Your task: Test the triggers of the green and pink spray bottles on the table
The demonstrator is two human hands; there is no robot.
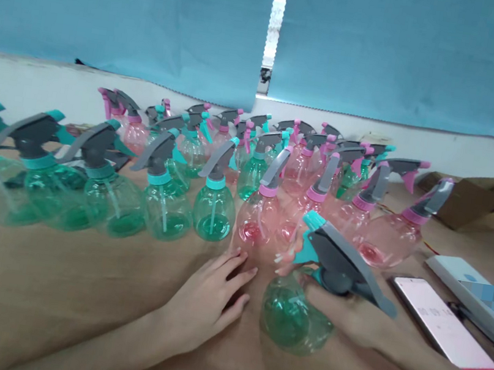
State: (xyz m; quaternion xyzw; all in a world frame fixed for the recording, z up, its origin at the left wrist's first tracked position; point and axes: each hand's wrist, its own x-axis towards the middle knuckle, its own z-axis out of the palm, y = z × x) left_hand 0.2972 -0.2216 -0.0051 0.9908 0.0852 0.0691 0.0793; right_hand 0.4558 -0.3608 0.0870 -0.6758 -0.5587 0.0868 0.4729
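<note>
My right hand is wrapped round the neck of a green spray bottle, which leans with its grey and teal trigger head tilted to the upper left. Resting on the wooden table, my left hand has its fingers stretched out and holds nothing. Just beyond its fingertips stands a front row of spray bottles: several green ones, among them a green bottle with a teal collar, and to the right several pink ones, such as a pink bottle. A little green liquid shows in the held bottle.
Behind the front row stand more pink and green bottles in a crowded group. At the right lie a phone with a lit screen, a white box and an open cardboard box. Blue curtains hang at the back.
</note>
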